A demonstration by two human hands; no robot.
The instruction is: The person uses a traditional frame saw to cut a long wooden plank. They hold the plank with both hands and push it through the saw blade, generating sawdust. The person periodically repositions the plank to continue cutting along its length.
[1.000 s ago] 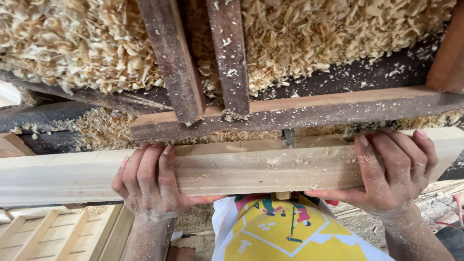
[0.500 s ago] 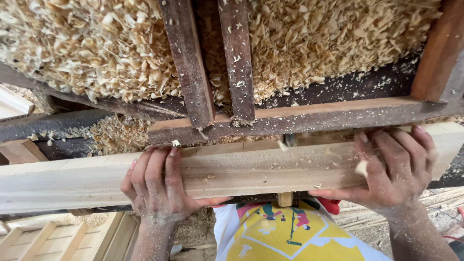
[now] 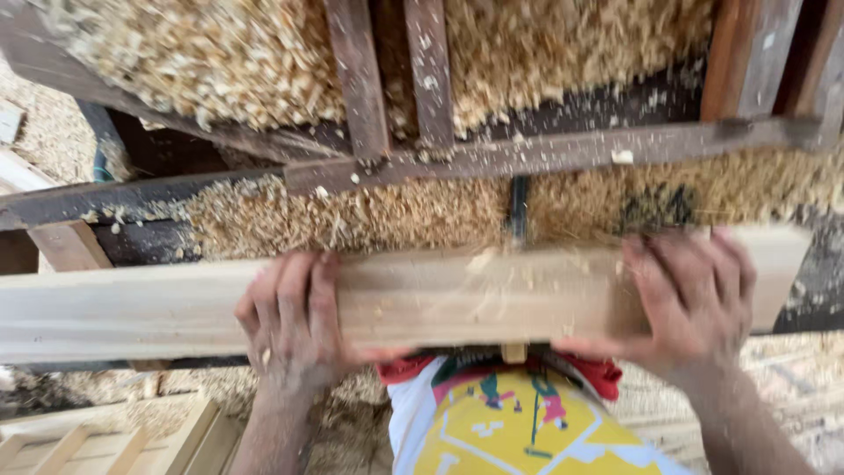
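Plank (image 3: 440,295) sits lower in view than half second ago, blurred. Left hand (image 3: 294,317) and right hand (image 3: 694,295) clasp it, thumbs hidden beneath; ends cut off, shavings (image 3: 352,215) behind.

I'm getting even, soft daylight with no glare and only weak shadows, the darkest patches lying under the dark frame beams (image 3: 545,151). Motion blur smears the whole view: my right hand (image 3: 694,295) is the softest, the pale plank (image 3: 158,308) loses its grain, and the wood shavings (image 3: 563,53) run into streaks toward the top edge.
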